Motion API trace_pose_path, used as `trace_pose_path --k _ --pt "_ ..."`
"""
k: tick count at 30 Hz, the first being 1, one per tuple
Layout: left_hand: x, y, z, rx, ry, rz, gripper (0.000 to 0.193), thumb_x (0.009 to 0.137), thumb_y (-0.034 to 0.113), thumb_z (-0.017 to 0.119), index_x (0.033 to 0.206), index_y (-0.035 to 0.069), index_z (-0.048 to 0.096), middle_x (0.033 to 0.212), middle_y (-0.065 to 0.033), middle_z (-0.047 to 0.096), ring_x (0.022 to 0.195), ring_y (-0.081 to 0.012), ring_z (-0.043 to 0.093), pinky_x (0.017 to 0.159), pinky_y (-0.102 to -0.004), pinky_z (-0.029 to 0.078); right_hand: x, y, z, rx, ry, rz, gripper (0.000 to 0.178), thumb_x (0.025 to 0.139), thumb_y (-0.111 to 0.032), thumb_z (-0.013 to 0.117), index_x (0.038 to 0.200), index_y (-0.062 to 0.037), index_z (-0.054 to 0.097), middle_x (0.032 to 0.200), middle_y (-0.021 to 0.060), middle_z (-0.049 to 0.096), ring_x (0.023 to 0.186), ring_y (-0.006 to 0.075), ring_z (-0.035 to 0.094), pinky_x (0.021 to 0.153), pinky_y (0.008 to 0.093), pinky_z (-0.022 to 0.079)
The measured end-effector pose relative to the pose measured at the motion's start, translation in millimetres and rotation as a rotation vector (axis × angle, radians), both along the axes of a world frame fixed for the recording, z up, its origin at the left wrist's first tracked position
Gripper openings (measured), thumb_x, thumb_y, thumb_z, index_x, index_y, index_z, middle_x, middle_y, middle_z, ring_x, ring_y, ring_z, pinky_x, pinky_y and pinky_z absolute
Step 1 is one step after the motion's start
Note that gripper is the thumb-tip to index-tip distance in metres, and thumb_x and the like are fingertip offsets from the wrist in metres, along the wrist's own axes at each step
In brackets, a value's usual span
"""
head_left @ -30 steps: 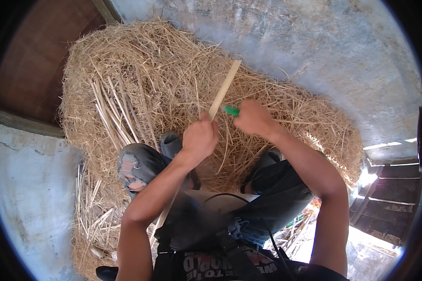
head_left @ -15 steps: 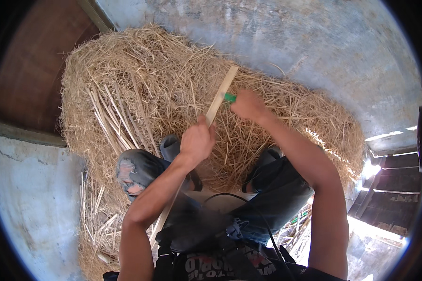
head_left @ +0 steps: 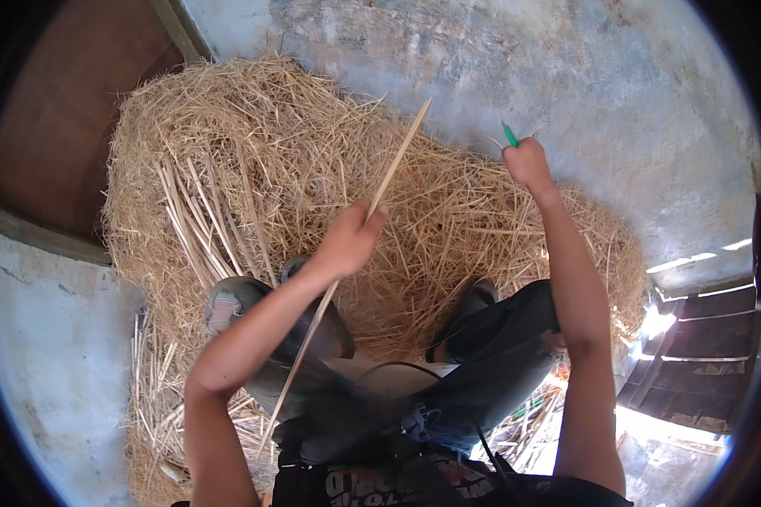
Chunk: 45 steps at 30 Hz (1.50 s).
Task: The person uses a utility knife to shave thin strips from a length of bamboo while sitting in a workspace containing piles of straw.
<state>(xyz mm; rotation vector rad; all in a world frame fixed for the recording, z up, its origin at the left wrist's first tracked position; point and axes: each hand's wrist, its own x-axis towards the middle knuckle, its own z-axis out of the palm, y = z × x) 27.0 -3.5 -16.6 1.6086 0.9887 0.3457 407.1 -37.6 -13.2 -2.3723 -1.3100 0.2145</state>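
Observation:
My left hand is closed around the middle of a long, thin bamboo strip. The strip now shows its narrow edge, its upper end pointing up and away and its lower end running down past my left knee. Off to the right, in front of the wall, my right hand grips a small green-handled knife, apart from the strip. Most of the handle is hidden in the fist, and the short blade is hard to make out.
Straw or shavings lie heaped around my feet. Several pale strips rest on the heap at left, with more sticks by the left wall. A grey-blue wall rises behind; dark boards stand at right.
My right hand has moved the knife off the strip, to the right and slightly up. The strip has turned from its flat face to its edge in my left hand.

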Motion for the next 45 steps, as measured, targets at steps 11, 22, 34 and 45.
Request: trace_pose_path --k 11,22,34,45 --pt "25.3 11.9 12.1 -0.739 -0.273 -0.047 0.026 0.109 0.033 0.044 0.101 0.009 0.050 0.065 0.0036 0.035 0.043 -0.0064 0.029 0.038 -0.0255 0.019 -150.2 -9.2 34.7 -0.211 0.177 0.371 0.026 0.077 -0.016 0.063 0.079 0.0094 0.068 0.077 0.0277 0.067 0.071 0.0423 0.068 0.070 0.0507 0.056" --pt "13.3 -14.8 10.0 -0.469 -0.066 -0.033 0.028 0.110 0.033 0.046 0.100 0.007 0.050 0.066 0.0023 0.039 0.044 -0.0097 0.031 0.039 -0.0286 0.026 -107.6 24.4 -9.9 -0.342 0.113 0.375 0.031 0.087 -0.024 0.062 0.086 0.0061 0.071 0.083 0.0202 0.070 0.071 0.0245 0.069 0.065 0.0422 0.056" --pt "7.2 -3.7 -12.6 -0.197 -0.099 -0.130 0.036 0.111 0.038 0.046 0.093 0.007 0.050 0.062 0.0046 0.038 0.045 -0.0080 0.033 0.042 -0.0277 0.029 -77.6 10.1 23.8 -0.247 0.193 0.204 0.028 0.082 -0.016 0.062 0.079 0.0111 0.068 0.078 0.0235 0.070 0.064 0.0318 0.066 0.067 0.0461 0.055" --pt "-7.6 -2.2 -21.2 -0.107 0.053 -0.034 0.038 0.110 0.038 0.046 0.101 0.002 0.055 0.066 -0.0009 0.046 0.055 -0.0124 0.045 0.052 -0.0314 0.036 -166.3 9.9 0.8 -0.347 0.215 0.402 0.025 0.084 -0.018 0.062 0.088 0.0059 0.069 0.071 0.0163 0.063 0.064 0.0312 0.065 0.062 0.0475 0.054"
